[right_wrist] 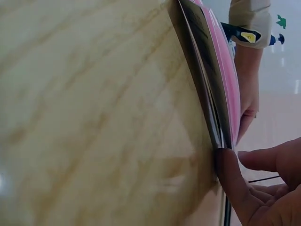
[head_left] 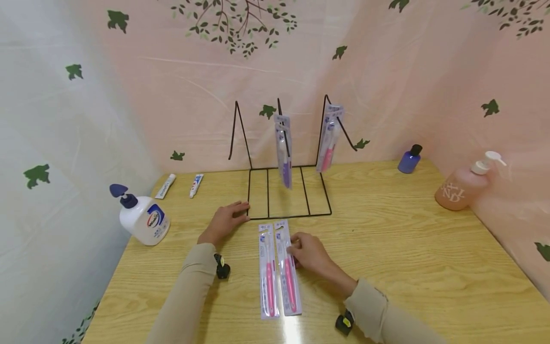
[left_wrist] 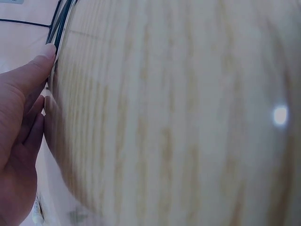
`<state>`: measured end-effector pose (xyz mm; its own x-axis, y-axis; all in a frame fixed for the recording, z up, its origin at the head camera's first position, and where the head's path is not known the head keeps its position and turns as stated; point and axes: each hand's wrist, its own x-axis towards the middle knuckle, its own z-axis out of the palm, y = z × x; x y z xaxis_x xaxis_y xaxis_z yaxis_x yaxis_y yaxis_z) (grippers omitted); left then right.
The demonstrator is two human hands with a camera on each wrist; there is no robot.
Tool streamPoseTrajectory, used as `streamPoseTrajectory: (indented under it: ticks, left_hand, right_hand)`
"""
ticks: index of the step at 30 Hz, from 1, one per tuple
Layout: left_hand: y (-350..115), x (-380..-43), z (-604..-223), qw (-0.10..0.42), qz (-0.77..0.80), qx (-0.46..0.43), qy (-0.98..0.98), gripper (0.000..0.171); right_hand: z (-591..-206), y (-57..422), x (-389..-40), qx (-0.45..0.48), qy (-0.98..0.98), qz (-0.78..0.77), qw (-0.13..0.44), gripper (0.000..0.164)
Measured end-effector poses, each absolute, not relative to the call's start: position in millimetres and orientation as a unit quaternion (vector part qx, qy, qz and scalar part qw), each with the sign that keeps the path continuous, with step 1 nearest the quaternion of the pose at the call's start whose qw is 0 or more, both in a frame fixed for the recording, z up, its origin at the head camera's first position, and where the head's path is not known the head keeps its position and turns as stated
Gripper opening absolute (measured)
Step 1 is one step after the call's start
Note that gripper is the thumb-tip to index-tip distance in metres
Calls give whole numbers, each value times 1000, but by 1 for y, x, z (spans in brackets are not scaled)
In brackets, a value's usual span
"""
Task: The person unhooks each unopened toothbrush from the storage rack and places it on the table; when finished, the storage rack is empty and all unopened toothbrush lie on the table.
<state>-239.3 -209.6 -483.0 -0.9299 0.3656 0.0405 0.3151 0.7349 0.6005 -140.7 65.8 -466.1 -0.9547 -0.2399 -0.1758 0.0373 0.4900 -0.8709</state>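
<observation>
Two packaged pink toothbrushes lie side by side on the table, a left one (head_left: 269, 286) and a right one (head_left: 290, 286). At the right pack's upper right edge, my right hand (head_left: 312, 252) pinches it between thumb and fingers. The right wrist view shows a fingertip (right_wrist: 228, 165) at the edge of that pack (right_wrist: 225, 80), which is tipped up off the wood there. My left hand (head_left: 225, 220) rests at the front left corner of a black wire rack (head_left: 296, 216), fingers stretched out. In the left wrist view, the thumb (left_wrist: 40, 66) reaches the rack's wire.
On the rack's hooks hang a purple packaged toothbrush (head_left: 284, 153) and a pink one (head_left: 330, 138). A white pump bottle (head_left: 146, 222) and two small tubes, one white (head_left: 165, 186) and one coloured (head_left: 196, 185), stand left. At right are a blue bottle (head_left: 409, 161) and a pink pump bottle (head_left: 461, 188).
</observation>
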Motion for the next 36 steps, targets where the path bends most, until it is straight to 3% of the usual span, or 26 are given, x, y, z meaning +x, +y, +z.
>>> streamPoseTrajectory:
  ticks: [5, 18, 27, 36]
  left_hand:
    - [-209, -238, -482, 48, 323, 176, 929, 47]
    - [-209, -238, -482, 59, 332, 165, 927, 47]
    - [-208, -236, -479, 66, 331, 160, 928, 48]
    - [-208, -237, -480, 58, 328, 162, 929, 47]
  right_hand:
    - [-458, 68, -140, -89, 890, -432, 116, 21]
    - [-443, 77, -148, -90, 903, -403, 115, 22]
    - [-395, 80, -189, -122, 891, -436, -20, 34]
    - [-348, 68, -243, -141, 825, -520, -172, 35]
